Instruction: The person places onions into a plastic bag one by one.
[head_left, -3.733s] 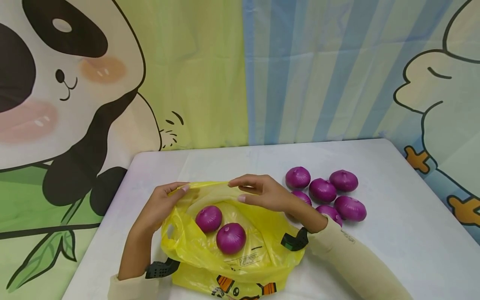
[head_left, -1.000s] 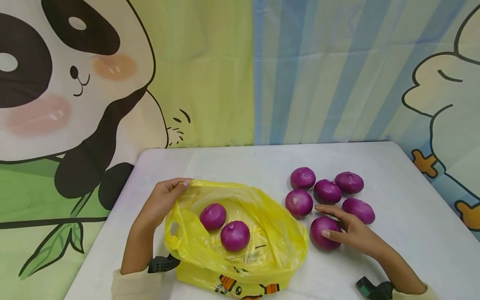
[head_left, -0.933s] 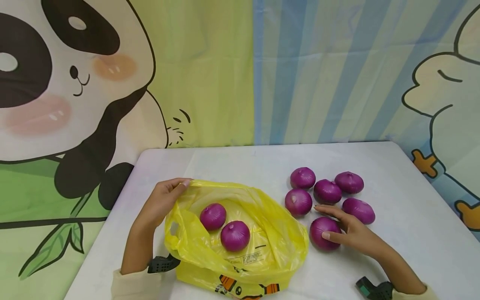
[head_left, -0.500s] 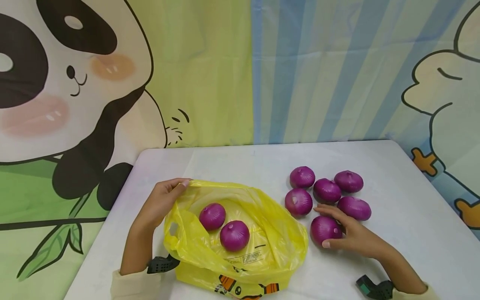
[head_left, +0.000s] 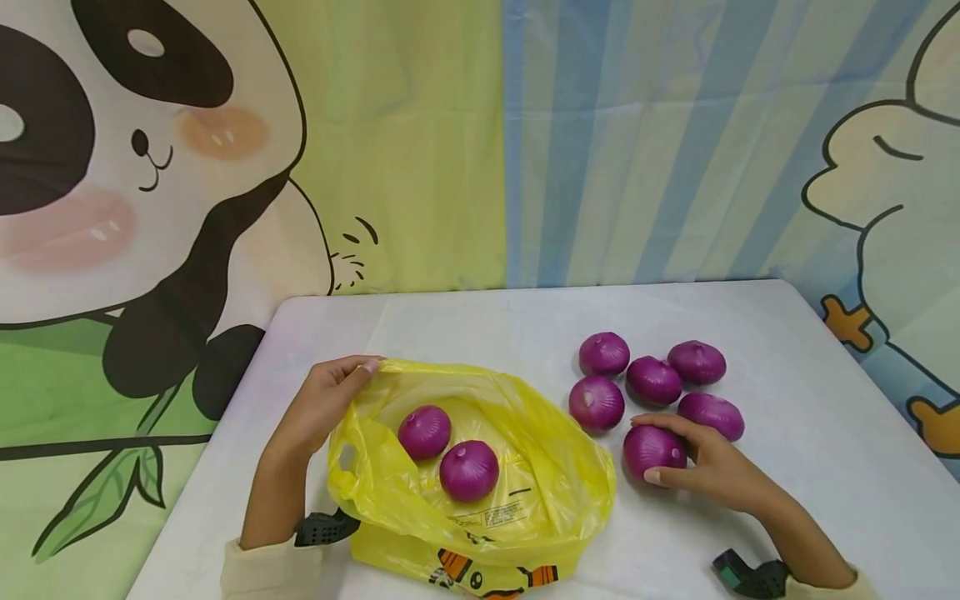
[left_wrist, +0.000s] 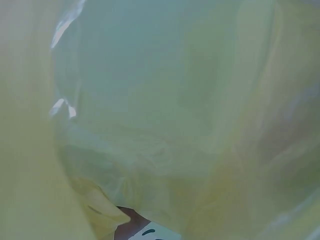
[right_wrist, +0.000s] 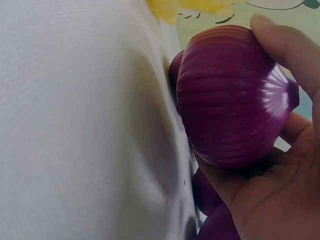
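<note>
My left hand [head_left: 321, 410] pinches the back left rim of a yellow plastic bag [head_left: 555, 450] between thumb and fingers. The bag lies with its mouth spread, and two purple onions [head_left: 469, 471] rest inside it. To the right of the bag, my right hand [head_left: 712, 465] grips another purple onion [head_left: 652, 452], fingers over its far side and thumb on its near side. In the right wrist view that onion [right_wrist: 230, 95] fills the grasp, with its stem end facing the palm. Translucent yellow film [left_wrist: 150, 100] covers the left wrist view and hides the left fingers there.
Several more purple onions [head_left: 654, 381] lie grouped behind the right hand on the white table [head_left: 450, 325]. A cloth backdrop with a panda [head_left: 150, 167] and stripes hangs behind the table's far edge. Black camera mounts [head_left: 750, 575] sit on both wrists.
My right hand left the bag's rim and went right to an onion, which has turned and shifted slightly in its grasp. The left hand has kept its hold on the bag.
</note>
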